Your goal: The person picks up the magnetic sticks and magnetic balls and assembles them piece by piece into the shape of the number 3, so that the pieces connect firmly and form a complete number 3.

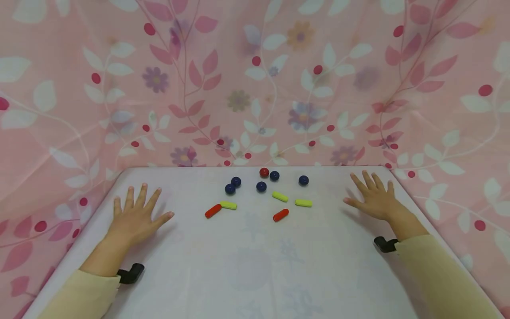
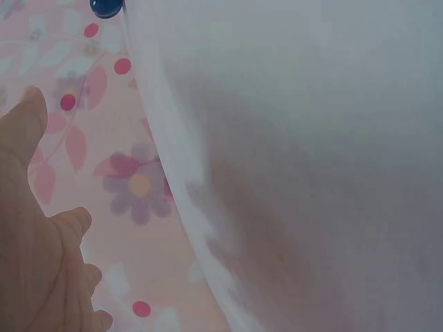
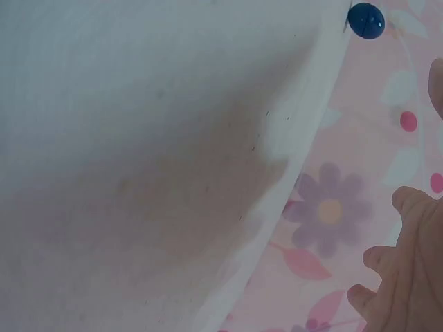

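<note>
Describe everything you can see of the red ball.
The red ball is round, smooth-looking and slightly shiny, perhaps plastic or glass. It rests near the far edge of the white table, just left of a dark blue ball; whether the two touch is hard to tell. Neither the left hand nor the right hand touches it.

Spread fingers [image 2: 72,224] show against pink floral cloth [image 2: 121,238] beside a shadowed white tabletop [image 2: 332,76], 1 blue ball [image 2: 106,5] at the top.
</note>
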`<state>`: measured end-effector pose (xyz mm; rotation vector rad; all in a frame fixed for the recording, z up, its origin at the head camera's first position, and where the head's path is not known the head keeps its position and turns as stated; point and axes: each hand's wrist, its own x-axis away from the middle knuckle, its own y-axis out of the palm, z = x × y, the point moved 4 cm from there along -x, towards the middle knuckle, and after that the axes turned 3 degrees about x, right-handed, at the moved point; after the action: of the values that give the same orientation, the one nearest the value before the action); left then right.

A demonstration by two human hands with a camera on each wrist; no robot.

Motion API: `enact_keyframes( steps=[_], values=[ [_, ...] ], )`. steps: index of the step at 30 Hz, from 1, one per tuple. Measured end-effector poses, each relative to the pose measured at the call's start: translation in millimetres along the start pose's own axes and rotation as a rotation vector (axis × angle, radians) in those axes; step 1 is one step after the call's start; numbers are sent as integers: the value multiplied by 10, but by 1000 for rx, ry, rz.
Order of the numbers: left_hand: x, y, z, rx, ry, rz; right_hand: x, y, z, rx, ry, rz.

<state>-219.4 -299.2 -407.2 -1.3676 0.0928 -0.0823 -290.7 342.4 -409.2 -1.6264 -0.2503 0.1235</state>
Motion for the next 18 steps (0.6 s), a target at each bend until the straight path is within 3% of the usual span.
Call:
enact_keyframes(
  steps=[12, 18],
  values=[
    [-42, 90, 149, -14, 25, 5, -97, 12, -199, 14, -22, 12],
    [-55, 71, 248, 8, 28, 6, -134, 13, -293, 18, -28, 1]
  ],
)
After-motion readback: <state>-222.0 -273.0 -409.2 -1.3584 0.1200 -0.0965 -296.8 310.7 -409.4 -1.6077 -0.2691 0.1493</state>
